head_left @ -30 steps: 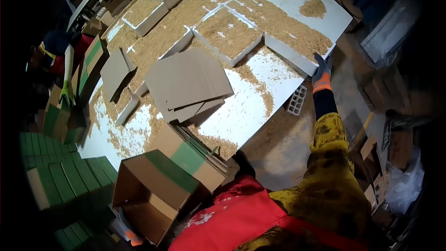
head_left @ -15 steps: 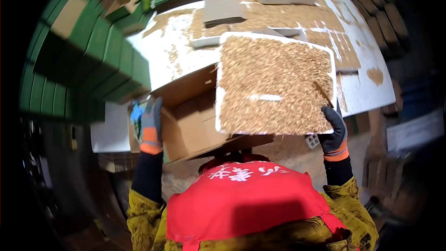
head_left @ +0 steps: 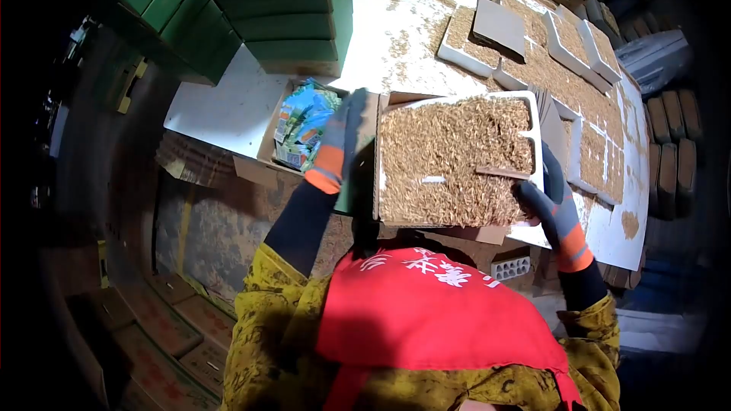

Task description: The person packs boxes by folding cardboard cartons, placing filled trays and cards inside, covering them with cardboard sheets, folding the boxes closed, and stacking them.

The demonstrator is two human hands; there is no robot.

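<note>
My right hand (head_left: pixel 554 196), in a grey glove with an orange cuff, grips the right side of a white foam tray (head_left: pixel 537 141). Loose light-brown bits (head_left: pixel 449 137) fill the tray, and a thin brown stick (head_left: pixel 502 173) lies on them by my thumb. The tray sits over or inside the mouth of an open cardboard box (head_left: pixel 407 97); how deep I cannot tell. My left hand (head_left: pixel 346 133), gloved alike, lies along the box's left flap (head_left: pixel 367 125) with fingers stretched out. Left of it, a smaller box holds blue printed packets (head_left: pixel 301 123).
Green cartons (head_left: pixel 293 15) are stacked at the back left. More foam trays (head_left: pixel 464 57) and spread brown bits cover the white table (head_left: pixel 213 106), with a cardboard piece (head_left: pixel 499 29) on one tray. Brown boxes (head_left: pixel 164 297) lie low at left.
The tray has come left and over the open box, still in my right hand. My left hand has moved from the box's far left to its flap beside the tray. The view has turned left.
</note>
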